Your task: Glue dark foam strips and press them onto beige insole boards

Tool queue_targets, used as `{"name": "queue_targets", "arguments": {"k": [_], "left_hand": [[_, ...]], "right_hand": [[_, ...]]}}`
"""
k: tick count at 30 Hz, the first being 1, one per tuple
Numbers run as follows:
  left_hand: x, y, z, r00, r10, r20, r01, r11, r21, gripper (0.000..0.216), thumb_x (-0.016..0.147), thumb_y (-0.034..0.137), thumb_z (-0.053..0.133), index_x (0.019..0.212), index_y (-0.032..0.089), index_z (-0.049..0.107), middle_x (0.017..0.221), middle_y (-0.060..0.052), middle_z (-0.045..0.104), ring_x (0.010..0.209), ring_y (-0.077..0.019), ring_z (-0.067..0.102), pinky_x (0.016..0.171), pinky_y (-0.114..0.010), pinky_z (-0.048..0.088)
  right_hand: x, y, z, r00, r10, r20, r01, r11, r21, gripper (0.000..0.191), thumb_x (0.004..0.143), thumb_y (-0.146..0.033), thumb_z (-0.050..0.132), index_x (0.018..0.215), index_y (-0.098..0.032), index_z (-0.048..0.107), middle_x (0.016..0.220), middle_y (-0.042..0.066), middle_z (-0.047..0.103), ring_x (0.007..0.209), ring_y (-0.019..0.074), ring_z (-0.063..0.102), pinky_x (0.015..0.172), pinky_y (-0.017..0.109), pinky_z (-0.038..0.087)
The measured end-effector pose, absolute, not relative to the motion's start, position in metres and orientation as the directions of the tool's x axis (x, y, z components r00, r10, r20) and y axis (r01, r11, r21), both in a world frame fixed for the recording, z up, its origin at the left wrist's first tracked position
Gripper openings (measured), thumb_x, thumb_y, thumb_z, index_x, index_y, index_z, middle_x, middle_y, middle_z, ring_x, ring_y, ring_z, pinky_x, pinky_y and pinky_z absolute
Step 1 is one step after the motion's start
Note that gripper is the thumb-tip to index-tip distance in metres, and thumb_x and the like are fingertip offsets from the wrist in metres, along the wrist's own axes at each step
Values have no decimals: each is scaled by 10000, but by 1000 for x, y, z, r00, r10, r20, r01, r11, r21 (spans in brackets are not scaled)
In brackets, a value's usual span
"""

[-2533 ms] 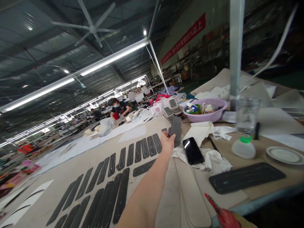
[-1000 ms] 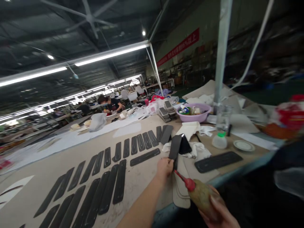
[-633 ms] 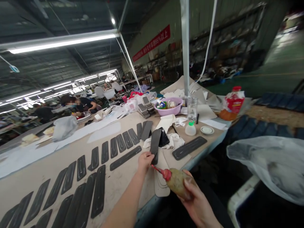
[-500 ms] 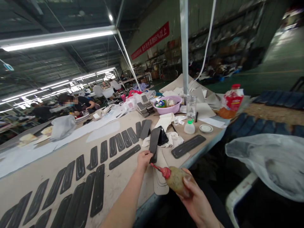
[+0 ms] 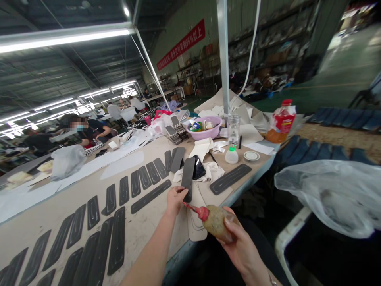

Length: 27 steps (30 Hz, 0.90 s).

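My left hand [image 5: 176, 198] pinches the near end of a dark grey strip [image 5: 188, 174], which slants up from the table in front of a phone [image 5: 199, 168]. In my right hand [image 5: 238, 240] lies a cloudy squeeze bottle [image 5: 218, 223], tilted so that its red nozzle [image 5: 195, 208] reaches the strip's lower end beside my left fingers. Whether the tip touches the strip, I cannot tell. A pale board [image 5: 197, 228] with curved outlines lies under the nozzle. Several dark strips [image 5: 116, 242] with glossy lines spread across the table to the left; a similar strip [image 5: 230, 178] lies on the right.
Behind the phone are a white cloth [image 5: 212, 171], a purple basin [image 5: 205, 134], a clear jar [image 5: 233, 129], a small green-necked bottle [image 5: 231, 155] and a lid [image 5: 251, 155]. A metal post [image 5: 223, 59] rises behind. Plastic sheeting [image 5: 330, 194] hangs at right. A co-worker [image 5: 89, 129] sits far left.
The whole view has shifted slightly, so things sit further left and a little higher in the picture. Both hands keep their holds, with the nozzle still at the strip's near end.
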<state>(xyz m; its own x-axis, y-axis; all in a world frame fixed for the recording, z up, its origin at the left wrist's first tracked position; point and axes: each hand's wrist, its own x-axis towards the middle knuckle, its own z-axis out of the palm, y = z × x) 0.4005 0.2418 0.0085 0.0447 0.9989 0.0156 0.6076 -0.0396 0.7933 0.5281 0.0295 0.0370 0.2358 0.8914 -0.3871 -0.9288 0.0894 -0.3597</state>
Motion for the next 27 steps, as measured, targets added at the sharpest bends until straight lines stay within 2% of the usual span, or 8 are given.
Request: {"name": "queue_targets", "arguments": {"k": [4,8,12,17,21,27], "left_hand": [[400,241,11,109,991,76,725,-131,676,409,576,311,700,944,135,672,995,-104,655,900,-219,616,845,-321,457],[403,244,12,148,983,107,790,-183,585,342,602,310,670,893,131,683,928,-106,659,881,-231,615,857,-332,447],[406,247,12,167,972,165,807,-231,544,284,614,294,631,841,132,684,882,-101,656,853,-226,613,837,-323,451],[401,248,8,161,955,250,775,-279,567,190,658,274,566,769,174,683,814,-66,655,839,-205,609,837,-326,457],[393,250,9,123,940,319,710,-308,633,188,691,318,563,737,183,685,870,-78,661,911,-208,603,897,-341,446],[350,232,42,85,933,349,600,-327,730,292,725,412,552,806,165,685,895,-78,664,834,-192,632,786,-319,518]], "right_hand": [[527,29,34,227,897,-379,-929,82,-361,480,634,-261,747,1052,-282,511,941,8,647,774,195,620,630,286,478],[527,30,33,230,896,-381,-922,75,-380,490,641,-260,742,1068,-277,503,947,18,644,758,191,619,602,273,467],[527,30,34,236,896,-375,-915,75,-396,483,644,-266,741,1064,-274,504,945,17,643,765,190,618,605,271,465],[527,30,36,246,893,-376,-909,78,-409,478,632,-276,749,1046,-279,509,928,6,643,756,185,614,624,280,467],[527,31,36,258,890,-376,-905,86,-417,456,629,-271,750,1024,-283,524,931,-6,639,763,179,609,632,274,465],[525,31,32,279,888,-365,-896,104,-432,426,625,-269,745,1005,-297,554,951,-11,633,772,190,605,622,288,471]]}}
